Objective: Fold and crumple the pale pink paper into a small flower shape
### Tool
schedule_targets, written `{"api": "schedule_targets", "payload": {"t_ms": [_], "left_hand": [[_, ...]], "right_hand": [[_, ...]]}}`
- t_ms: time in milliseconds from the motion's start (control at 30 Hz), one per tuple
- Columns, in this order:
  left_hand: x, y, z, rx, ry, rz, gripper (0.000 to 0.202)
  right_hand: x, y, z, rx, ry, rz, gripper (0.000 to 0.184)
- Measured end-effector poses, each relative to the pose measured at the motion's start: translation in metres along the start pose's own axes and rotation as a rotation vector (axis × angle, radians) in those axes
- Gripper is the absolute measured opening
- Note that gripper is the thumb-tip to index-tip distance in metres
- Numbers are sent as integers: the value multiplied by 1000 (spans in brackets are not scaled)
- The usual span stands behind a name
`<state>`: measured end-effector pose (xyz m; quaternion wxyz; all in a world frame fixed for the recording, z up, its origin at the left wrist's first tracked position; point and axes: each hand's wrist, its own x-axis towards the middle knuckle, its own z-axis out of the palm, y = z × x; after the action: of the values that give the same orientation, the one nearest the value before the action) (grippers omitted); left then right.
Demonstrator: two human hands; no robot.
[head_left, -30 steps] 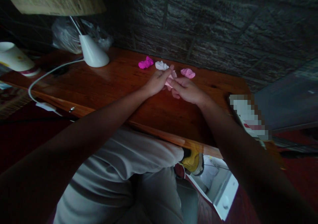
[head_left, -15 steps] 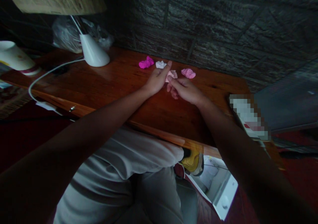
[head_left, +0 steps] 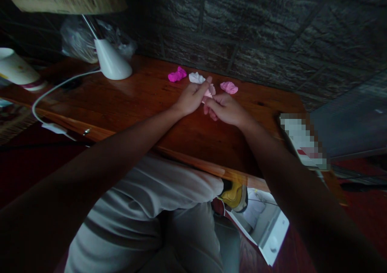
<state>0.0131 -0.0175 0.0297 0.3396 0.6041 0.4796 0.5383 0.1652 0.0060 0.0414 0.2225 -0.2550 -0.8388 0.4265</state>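
Observation:
Between my two hands is a crumpled piece of pale pink paper (head_left: 211,91), partly covered by the fingers. My left hand (head_left: 192,97) grips it from the left, thumb pointing up along its side. From the right, my right hand (head_left: 223,107) pinches its lower part, with the other fingers curled beneath. Behind them on the table lie a magenta crumpled paper (head_left: 177,74), a white crumpled paper (head_left: 196,78) and a pink crumpled paper (head_left: 229,87). The left fingertips are hidden behind the held paper.
A lamp (head_left: 113,61) and a paper cup (head_left: 19,69) stand on the wooden table (head_left: 130,97) at the left. A phone (head_left: 302,142) lies near the right end. Below the front edge is an open white box (head_left: 273,234). A stone wall (head_left: 256,31) rises behind.
Both hands stay together around the pale pink paper, whose folded shape looks slightly different. The fingers have shifted a little, and the camera view has moved slightly.

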Motion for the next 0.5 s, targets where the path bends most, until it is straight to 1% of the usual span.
{"api": "schedule_targets", "payload": {"t_ms": [200, 367, 500], "left_hand": [[4, -9, -4, 96, 24, 37, 58], [5, -12, -4, 238, 22, 42, 61], [4, -13, -3, 296, 22, 62, 60]], "right_hand": [[3, 5, 3, -14, 69, 66, 47], [5, 6, 2, -81, 203, 160, 38], [6, 7, 0, -114, 297, 239, 37]]}}
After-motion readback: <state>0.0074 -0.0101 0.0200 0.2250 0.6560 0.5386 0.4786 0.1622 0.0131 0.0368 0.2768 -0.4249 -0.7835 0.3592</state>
